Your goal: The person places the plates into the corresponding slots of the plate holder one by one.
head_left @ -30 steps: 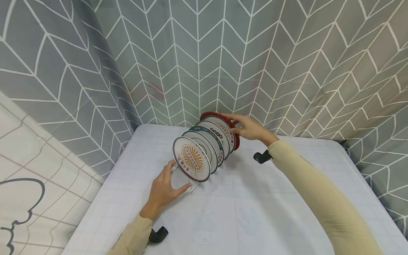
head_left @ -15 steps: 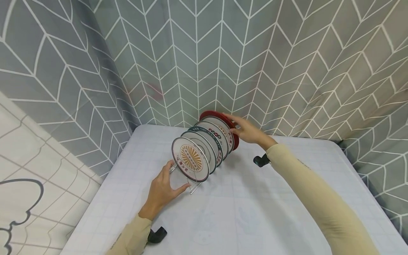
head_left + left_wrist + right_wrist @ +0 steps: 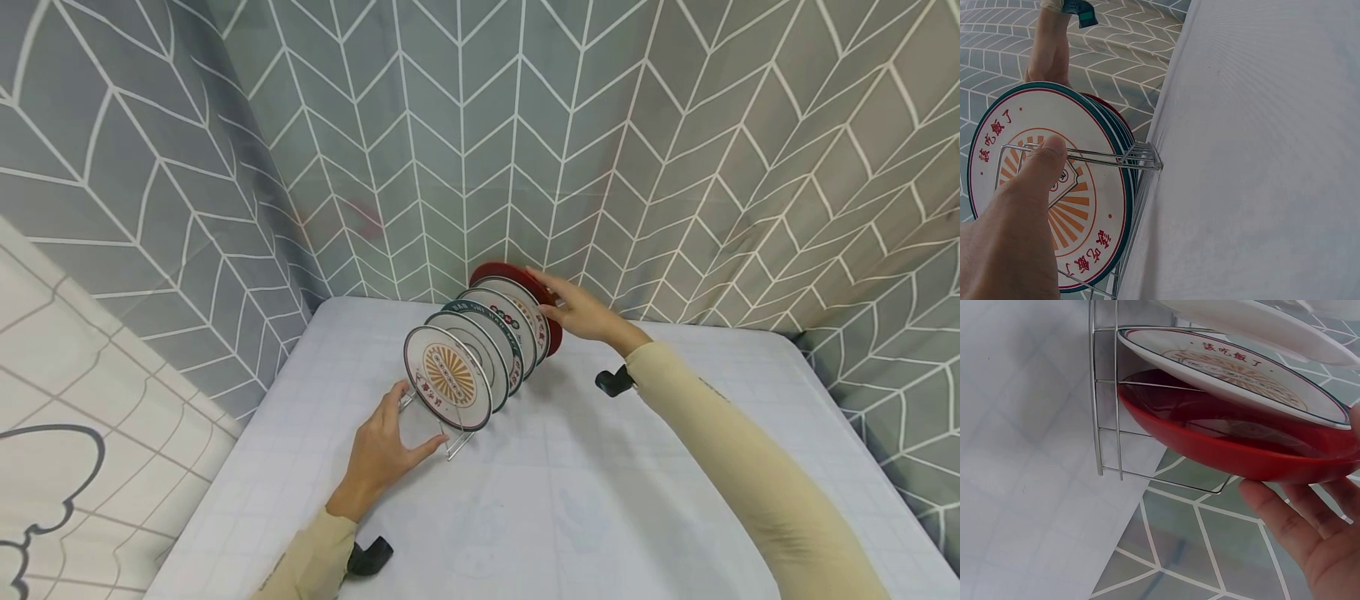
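Observation:
A wire dish rack stands on the table with several plates upright in a row. At its near end, my left hand holds the rack's frame, fingers on the left side and thumb on the right. The left wrist view shows that thumb over the wire, in front of a white plate with an orange sunburst and red lettering. My right hand grips the red plate at the far end by its edge, fingers behind it. Its lower edge sits among the rack wires, beside a white plate.
The white-covered table extends in front and to the right. A grey curtain with white chevron lines hangs close behind the rack. A white tile-patterned sheet is on the left.
Both hands keep their places at the two ends of the rack. The view has shifted very slightly; the plates look unmoved.

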Available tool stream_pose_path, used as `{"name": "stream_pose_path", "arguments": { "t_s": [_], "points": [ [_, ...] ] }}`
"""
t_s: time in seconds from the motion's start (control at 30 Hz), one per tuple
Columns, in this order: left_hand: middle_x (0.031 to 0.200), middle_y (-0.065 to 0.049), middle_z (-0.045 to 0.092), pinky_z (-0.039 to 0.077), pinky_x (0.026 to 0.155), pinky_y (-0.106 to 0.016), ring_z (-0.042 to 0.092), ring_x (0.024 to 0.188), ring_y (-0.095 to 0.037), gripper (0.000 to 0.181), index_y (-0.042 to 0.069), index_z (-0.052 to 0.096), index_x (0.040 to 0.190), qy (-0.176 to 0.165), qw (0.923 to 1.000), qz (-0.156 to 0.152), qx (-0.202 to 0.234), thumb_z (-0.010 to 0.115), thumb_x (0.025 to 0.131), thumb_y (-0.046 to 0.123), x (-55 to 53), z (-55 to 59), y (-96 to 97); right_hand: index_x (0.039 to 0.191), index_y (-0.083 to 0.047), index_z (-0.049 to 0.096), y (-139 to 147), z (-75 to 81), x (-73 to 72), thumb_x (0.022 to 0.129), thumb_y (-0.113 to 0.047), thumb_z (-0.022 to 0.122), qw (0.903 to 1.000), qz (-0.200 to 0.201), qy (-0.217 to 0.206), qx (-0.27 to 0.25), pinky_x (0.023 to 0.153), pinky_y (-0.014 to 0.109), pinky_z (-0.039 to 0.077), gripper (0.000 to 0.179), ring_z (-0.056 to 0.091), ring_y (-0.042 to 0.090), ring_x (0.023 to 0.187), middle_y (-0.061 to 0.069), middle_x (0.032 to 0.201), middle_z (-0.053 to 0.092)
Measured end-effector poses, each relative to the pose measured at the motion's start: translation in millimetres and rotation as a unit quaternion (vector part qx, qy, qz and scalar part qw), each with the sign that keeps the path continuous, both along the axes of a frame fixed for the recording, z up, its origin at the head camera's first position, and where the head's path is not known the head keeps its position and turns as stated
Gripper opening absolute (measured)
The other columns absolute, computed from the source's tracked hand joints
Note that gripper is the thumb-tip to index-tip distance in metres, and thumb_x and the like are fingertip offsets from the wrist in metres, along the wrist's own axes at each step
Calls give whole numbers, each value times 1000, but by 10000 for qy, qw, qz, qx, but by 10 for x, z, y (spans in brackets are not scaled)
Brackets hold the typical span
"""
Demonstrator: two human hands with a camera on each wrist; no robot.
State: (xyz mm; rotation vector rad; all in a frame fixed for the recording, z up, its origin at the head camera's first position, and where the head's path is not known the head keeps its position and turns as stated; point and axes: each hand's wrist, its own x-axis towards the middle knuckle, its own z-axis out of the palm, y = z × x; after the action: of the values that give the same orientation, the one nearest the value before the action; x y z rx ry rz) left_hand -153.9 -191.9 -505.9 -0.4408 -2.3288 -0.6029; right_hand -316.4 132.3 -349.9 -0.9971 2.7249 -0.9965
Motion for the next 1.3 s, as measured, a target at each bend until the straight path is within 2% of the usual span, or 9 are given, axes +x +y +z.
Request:
{"name": "stream_pose_path", "arguments": {
  "t_s": [0.1, 0.3, 0.57, 0.7, 0.8, 0.93, 1.1, 1.2, 1.3],
  "points": [
    [132, -23, 59, 59, 84, -43, 65, 113, -36, 109, -8, 43, 138, 19, 10000, -14, -5, 83, 63, 62, -2, -9, -3, 157, -18, 21, -8, 11, 27, 99, -11, 57, 10000, -54, -55, 48, 109, 54, 41, 69, 48, 33, 129, 14, 151, 42],
    [131, -21, 60, 59, 83, -43, 65, 112, -35, 108, -6, 42, 139, -16, 10000, -44, 69, 83, 64, 60, 5, -1, 0, 158, -18, 16, -14, 8, 51, 98, -16, 58, 9999, -84, -8, 150, 117, 58, 28, 73, 32, 34, 145, 12, 160, 29],
    [129, -22, 60, 59, 81, -44, 66, 110, -35, 108, -7, 42, 139, 29, 9999, -109, 108, 84, 64, 59, 10, 1, -2, 158, -17, 13, -20, 6, 60, 99, -20, 57, 9997, -100, -38, 198, 116, 57, 30, 74, 28, 35, 147, 10, 163, 20],
    [131, -21, 59, 59, 82, -44, 65, 112, -34, 108, -7, 41, 140, -82, 9998, -78, 135, 83, 64, 59, 15, -13, -3, 158, -15, 13, -12, 6, 82, 99, -19, 57, 9998, -178, -94, -12, 110, 57, 39, 74, 38, 37, 140, 16, 159, 29],
    [132, -22, 58, 59, 82, -44, 65, 112, -35, 109, -7, 41, 140, -57, 9999, -75, 135, 83, 65, 60, 14, -23, 1, 158, -13, 15, 4, 13, 161, 99, -17, 57, 9993, -278, 139, -222, 107, 57, 43, 73, 43, 40, 135, 20, 152, 36],
    [132, -23, 58, 58, 84, -44, 65, 112, -35, 109, -7, 41, 141, -21, 9999, -88, 118, 82, 66, 61, 14, -23, 9, 155, -7, 26, -32, 51, 414, 96, -12, 62, 9918, -360, 1113, -522, 104, 55, 45, 69, 46, 39, 131, 21, 146, 43],
    [135, -22, 55, 58, 87, -44, 62, 117, -35, 110, -6, 40, 142, -107, 9997, -119, 170, 80, 67, 63, 11, -16, -5, 144, 0, 44, -263, 27, 919, 90, -6, 68, 9607, -538, 2454, -1181, 103, 49, 45, 60, 51, 33, 122, 20, 133, 54],
    [140, -22, 50, 55, 93, -45, 57, 124, -34, 112, -7, 36, 144, -160, 9993, -237, 240, 78, 69, 65, -7, -8, -16, 138, 2, 50, -468, -75, 1231, 87, -4, 71, 9420, -654, 2913, -1534, 103, 46, 45, 56, 52, 32, 119, 19, 129, 56],
    [149, -22, 43, 49, 102, -44, 49, 133, -34, 114, -6, 30, 149, -215, 9986, -416, 257, 70, 74, 69, -24, -4, -21, 134, 3, 53, -674, -237, 1507, 86, -4, 71, 9316, -616, 3174, -1661, 102, 43, 46, 53, 53, 32, 118, 19, 128, 57]
  ]
}}
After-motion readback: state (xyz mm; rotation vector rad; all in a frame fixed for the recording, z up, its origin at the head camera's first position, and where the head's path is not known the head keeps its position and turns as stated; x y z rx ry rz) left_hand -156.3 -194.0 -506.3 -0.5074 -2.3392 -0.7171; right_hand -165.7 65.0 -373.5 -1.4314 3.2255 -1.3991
